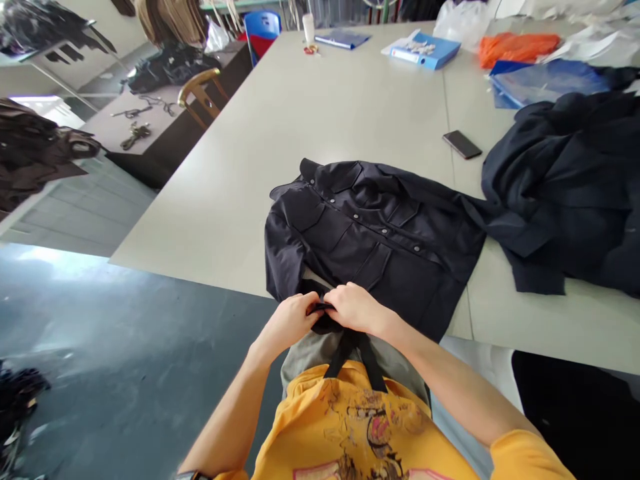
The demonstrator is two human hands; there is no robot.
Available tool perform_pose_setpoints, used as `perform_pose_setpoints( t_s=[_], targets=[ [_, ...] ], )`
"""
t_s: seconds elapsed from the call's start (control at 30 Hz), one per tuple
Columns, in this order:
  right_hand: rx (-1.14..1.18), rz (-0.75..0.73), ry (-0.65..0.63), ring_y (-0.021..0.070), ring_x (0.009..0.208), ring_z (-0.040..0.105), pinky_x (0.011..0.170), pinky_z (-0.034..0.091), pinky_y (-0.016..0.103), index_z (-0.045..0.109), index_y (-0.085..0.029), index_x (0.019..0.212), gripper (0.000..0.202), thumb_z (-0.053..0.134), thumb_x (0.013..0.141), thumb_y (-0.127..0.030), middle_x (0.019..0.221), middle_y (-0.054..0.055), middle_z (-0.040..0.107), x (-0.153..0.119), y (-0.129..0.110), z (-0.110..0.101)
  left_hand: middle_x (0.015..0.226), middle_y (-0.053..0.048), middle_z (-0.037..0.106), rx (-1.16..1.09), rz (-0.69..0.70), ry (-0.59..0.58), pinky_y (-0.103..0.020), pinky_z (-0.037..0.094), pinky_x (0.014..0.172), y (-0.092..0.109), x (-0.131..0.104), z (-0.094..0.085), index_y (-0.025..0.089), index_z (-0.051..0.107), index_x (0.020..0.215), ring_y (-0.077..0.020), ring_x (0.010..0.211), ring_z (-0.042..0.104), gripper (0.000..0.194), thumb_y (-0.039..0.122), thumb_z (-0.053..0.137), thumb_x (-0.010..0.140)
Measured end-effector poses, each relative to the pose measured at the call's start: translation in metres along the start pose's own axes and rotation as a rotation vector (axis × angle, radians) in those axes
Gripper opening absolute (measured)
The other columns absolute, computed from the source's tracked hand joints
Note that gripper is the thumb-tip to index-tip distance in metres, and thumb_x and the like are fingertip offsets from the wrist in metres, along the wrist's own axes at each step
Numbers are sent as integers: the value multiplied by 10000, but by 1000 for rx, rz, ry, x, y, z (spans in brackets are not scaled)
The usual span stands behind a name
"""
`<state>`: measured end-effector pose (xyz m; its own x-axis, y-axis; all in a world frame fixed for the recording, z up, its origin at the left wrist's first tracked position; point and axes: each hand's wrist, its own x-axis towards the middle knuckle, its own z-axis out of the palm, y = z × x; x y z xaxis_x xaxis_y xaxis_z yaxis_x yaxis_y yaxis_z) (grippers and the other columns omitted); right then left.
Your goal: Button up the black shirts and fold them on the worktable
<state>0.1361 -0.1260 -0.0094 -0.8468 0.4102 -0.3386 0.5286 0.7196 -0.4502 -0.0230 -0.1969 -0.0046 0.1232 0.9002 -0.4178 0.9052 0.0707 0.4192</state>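
Note:
A black button-front jacket [350,220] lies face up on the pale table, collar toward the far left and hem toward the near right. At the table's near edge, my left hand [297,315] pinches the jacket's sleeve end. My right hand [353,307] grips the same sleeve end from the other side, its fingertips close to those of the left. Dark fabric shows between and below the two hands. The jacket's far sleeve reaches right, up against a heap of dark garments [565,193].
On the table [210,200] are a phone [463,144], a blue folder [425,50], an orange bag [520,50], a white cup [309,28] and plastic bags. To the left stand a wooden chair [203,93] and a dark desk with cables. The table's near edge runs just before me.

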Motion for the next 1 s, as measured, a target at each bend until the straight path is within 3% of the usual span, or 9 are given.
perform_pose_setpoints(
  t_s=[0.1, 0.17, 0.37, 0.53, 0.7, 0.9, 1.0],
  targets=[
    [292, 12, 215, 203, 992, 680, 881, 484, 297, 710, -169, 1034, 152, 600, 948, -229, 1043, 74, 740, -8, 19, 15, 867, -26, 645, -84, 50, 124, -301, 483, 777, -6, -1, 0, 210, 618, 825, -199, 885, 631, 100, 250, 588, 912],
    [433, 25, 283, 186, 983, 656, 884, 487, 279, 699, -175, 1037, 139, 633, 915, -186, 1038, 59, 725, -12, 25, 25, 929, -27, 645, -118, 115, 153, -303, 494, 828, -8, 1, 4, 214, 645, 876, -192, 936, 625, 84, 257, 590, 923],
    [417, 4, 365, 214, 976, 586, 908, 485, 344, 666, -160, 995, 165, 612, 859, -84, 1004, 70, 674, -22, 24, 33, 915, -30, 650, -28, 219, 101, -296, 485, 796, -3, 12, 19, 200, 659, 1020, -188, 892, 624, 116, 248, 586, 944],
    [568, -33, 501, 198, 1004, 573, 933, 482, 338, 645, -198, 1052, 155, 623, 905, -150, 1032, 44, 660, -40, 41, 30, 781, -13, 619, -37, 278, 124, -275, 434, 706, 0, 10, 15, 187, 618, 782, -159, 762, 586, 202, 279, 579, 958],
    [612, 66, 616, 206, 967, 594, 905, 481, 349, 664, -222, 956, 143, 607, 965, -352, 975, 34, 684, -54, 72, 41, 710, -4, 578, -87, 410, 190, -288, 414, 738, -3, 10, 5, 182, 544, 694, -149, 724, 533, 307, 280, 547, 985],
    [446, 327, 903, 228, 907, 623, 884, 480, 382, 676, -213, 881, 252, 461, 983, -296, 931, 62, 702, -69, 128, 65, 707, -4, 574, -144, 446, 268, -285, 434, 749, -10, 14, -14, 193, 551, 713, -149, 727, 530, 296, 302, 538, 988],
    [326, 482, 1058, 246, 929, 645, 911, 487, 406, 682, -203, 884, 238, 456, 933, -260, 958, 86, 713, -80, 161, 82, 741, -15, 614, -150, 360, 392, -289, 455, 732, -29, 17, -34, 195, 598, 751, -159, 742, 570, 259, 338, 550, 963]
  ],
)
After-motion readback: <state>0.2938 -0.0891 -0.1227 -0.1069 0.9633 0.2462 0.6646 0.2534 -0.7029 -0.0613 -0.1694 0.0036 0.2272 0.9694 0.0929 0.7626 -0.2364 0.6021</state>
